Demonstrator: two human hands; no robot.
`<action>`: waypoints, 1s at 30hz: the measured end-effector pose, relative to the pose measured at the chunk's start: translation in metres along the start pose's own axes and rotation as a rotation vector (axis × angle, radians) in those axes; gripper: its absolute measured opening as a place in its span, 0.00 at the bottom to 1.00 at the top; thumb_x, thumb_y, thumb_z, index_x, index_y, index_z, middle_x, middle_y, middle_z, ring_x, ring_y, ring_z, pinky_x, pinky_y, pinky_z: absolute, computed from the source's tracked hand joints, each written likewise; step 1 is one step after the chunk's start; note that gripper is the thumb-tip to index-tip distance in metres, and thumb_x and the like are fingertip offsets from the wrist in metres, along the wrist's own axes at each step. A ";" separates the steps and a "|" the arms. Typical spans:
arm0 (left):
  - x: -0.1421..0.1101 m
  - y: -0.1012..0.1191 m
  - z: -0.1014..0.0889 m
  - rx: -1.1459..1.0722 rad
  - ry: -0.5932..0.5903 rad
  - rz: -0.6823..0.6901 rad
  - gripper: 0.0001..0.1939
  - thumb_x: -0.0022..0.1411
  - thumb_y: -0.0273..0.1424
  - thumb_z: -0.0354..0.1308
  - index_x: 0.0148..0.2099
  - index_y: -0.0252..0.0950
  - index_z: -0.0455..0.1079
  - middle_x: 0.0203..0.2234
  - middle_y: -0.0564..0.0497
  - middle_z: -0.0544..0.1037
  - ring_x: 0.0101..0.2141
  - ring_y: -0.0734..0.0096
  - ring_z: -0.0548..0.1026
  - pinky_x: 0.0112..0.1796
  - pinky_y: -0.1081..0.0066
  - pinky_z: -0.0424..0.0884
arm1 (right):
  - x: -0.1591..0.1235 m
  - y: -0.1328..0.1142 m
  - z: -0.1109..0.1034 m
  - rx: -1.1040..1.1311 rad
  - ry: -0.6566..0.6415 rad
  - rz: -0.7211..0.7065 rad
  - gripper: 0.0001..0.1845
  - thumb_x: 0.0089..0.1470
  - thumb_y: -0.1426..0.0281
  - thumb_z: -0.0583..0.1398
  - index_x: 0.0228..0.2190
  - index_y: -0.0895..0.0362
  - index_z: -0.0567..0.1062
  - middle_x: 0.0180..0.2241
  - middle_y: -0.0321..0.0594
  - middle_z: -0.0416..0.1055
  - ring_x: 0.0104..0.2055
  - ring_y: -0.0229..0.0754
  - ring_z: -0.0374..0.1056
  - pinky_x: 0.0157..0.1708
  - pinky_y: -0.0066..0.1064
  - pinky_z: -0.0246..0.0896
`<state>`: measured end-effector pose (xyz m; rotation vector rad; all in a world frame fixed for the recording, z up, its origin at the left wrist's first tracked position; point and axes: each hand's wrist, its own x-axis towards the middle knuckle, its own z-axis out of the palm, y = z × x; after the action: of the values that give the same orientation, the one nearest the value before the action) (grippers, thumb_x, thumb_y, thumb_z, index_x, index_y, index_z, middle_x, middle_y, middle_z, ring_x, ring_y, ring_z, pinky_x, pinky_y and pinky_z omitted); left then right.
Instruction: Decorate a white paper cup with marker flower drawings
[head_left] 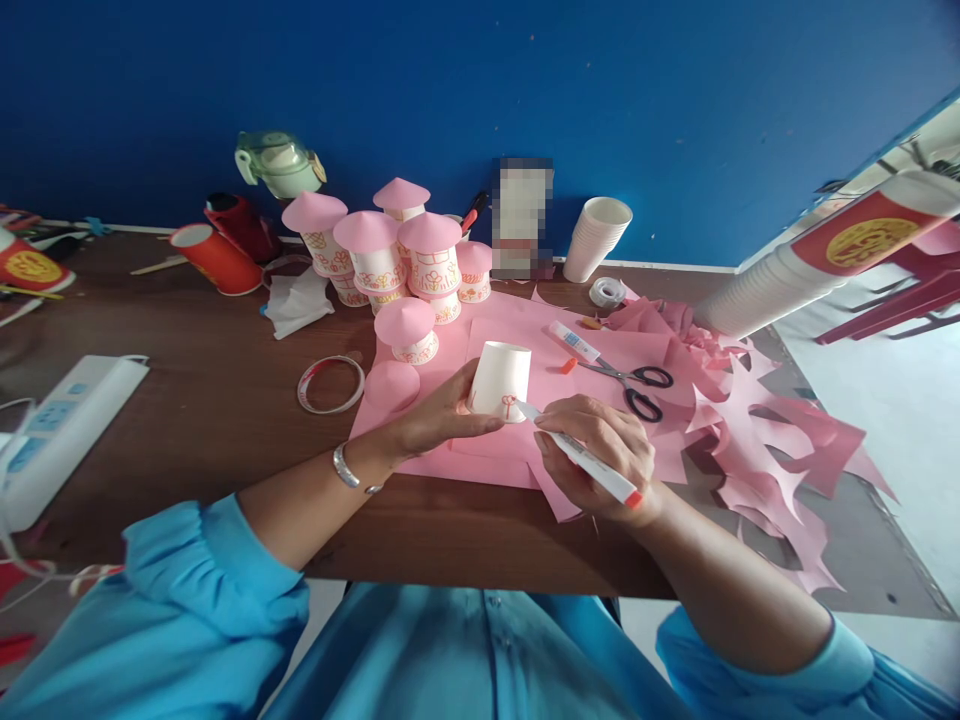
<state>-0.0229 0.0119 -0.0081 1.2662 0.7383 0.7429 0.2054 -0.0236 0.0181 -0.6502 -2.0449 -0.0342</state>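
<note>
A deep blue wall (675, 120) before us, a thin white strip (675, 267) along its foot, our dark brown table (232, 410) against it, pale floor (919, 480) to our right, soft light.

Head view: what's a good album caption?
Left hand holding a white paper cup, right hand pointing a white marker at its red drawn flower.

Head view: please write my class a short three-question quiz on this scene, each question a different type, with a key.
1. True or false: the left hand holds the white cup.
2. What does the right hand hold? (a) scissors (b) white pen (c) glue stick
3. Fill in the colour: the cone tops are ____.
Key: 1 true; 2 b; 3 pink.
</note>
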 end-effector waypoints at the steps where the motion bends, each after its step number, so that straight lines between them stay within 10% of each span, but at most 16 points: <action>1: 0.000 0.001 0.000 0.005 0.002 -0.001 0.38 0.57 0.45 0.75 0.65 0.40 0.67 0.56 0.42 0.76 0.56 0.49 0.74 0.52 0.57 0.73 | 0.000 0.000 0.000 -0.002 0.003 0.001 0.12 0.63 0.78 0.62 0.47 0.54 0.73 0.33 0.38 0.80 0.31 0.40 0.79 0.31 0.31 0.79; 30: -0.002 0.009 0.004 0.066 0.028 -0.050 0.35 0.56 0.44 0.76 0.60 0.38 0.67 0.50 0.44 0.77 0.51 0.53 0.75 0.50 0.57 0.74 | 0.001 0.000 0.001 0.022 0.015 -0.027 0.14 0.60 0.81 0.62 0.46 0.56 0.73 0.31 0.38 0.79 0.30 0.40 0.78 0.31 0.31 0.78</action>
<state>-0.0215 0.0095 0.0014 1.2938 0.8205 0.7019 0.2044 -0.0230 0.0186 -0.6072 -2.0370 -0.0318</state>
